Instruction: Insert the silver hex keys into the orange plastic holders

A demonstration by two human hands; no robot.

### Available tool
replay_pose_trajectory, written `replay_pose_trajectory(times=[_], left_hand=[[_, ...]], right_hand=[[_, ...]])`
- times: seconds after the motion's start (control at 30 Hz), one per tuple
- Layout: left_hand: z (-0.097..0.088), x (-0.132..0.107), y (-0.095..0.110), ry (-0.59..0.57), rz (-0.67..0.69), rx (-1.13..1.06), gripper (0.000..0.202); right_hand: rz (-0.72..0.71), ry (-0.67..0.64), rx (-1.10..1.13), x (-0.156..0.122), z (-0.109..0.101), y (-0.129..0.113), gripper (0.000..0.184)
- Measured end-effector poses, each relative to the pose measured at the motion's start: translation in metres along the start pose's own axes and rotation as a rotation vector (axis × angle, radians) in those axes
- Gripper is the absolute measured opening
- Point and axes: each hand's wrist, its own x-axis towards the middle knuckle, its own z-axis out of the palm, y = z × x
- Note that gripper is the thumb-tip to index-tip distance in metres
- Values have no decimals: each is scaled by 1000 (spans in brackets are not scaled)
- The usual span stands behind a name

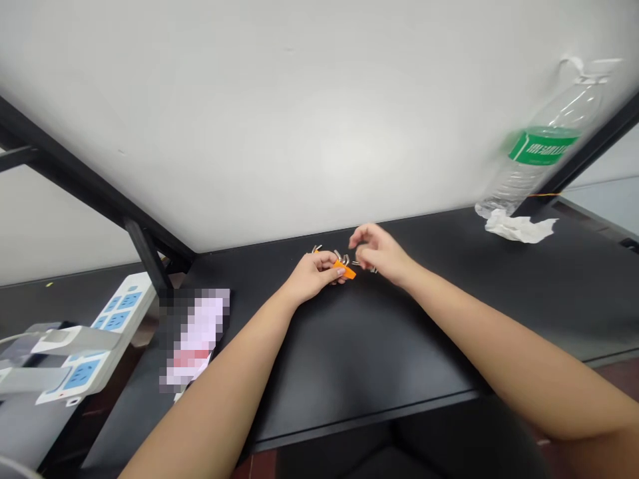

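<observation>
Near the back of the black table, my left hand [315, 274] is closed around an orange hex key holder [344, 269]. Bent metal hex keys [345, 259] stick up out of it, and the end of another shows beyond my left knuckles. Just right of the holder hovers my right hand [378, 253], its fingers curled but apart, with a gap between index finger and thumb. Small metal pieces [373, 269], apparently more hex keys, show below the right hand, partly hidden by it.
A white power strip [127, 293] with plugged-in chargers lies at left, beside a black metal frame [144, 253]. A blurred-out phone-like item [200, 332] is near my left forearm. At back right stand a large plastic bottle [544, 146] and a crumpled tissue [519, 228].
</observation>
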Motion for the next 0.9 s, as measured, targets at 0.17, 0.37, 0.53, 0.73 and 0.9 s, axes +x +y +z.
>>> replay_pose_trajectory(times=[0.17,0.37,0.53,0.73,0.9], left_hand=[[1,0,-2,25,-11,38,36],[0,-1,-1,34,-16,61,33],[0,-1,0,22,-25,90,29],[0,-1,-1,26,-38,91,31],[-1,0,-1,22,-36,81,30]], right_hand=[[54,-73,-761,5,-40,3,11],[239,-250,-860,4,-45,4,10],[231,-241,-906,4,-42,3,9],[247,-271,-938,4,-40,0,9],[367,-255,-1091,3,-38,-7,7]])
